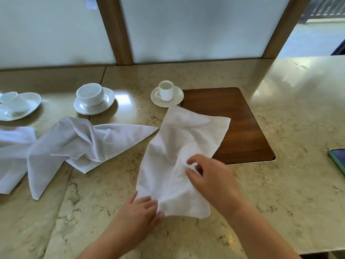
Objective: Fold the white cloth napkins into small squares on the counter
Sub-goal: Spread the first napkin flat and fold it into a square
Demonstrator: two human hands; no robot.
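Note:
A white cloth napkin (179, 146) lies rumpled in a long rectangle on the marble counter (112, 193), its far end over a wooden inlay. My left hand (141, 210) pinches its near left corner. My right hand (211, 174) pinches a fold of cloth at its right edge, about midway along. A second white napkin (78, 143) lies crumpled and unfolded to the left. A third one (13, 152) sits at the far left edge, partly out of view.
A small cup on a saucer (167, 93) stands just beyond the held napkin. A wider cup and saucer (93, 99) and a plate with a tipped cup (16, 105) sit further left. The wooden inlay (240, 128) and a green-cased phone (338, 157) lie to the right.

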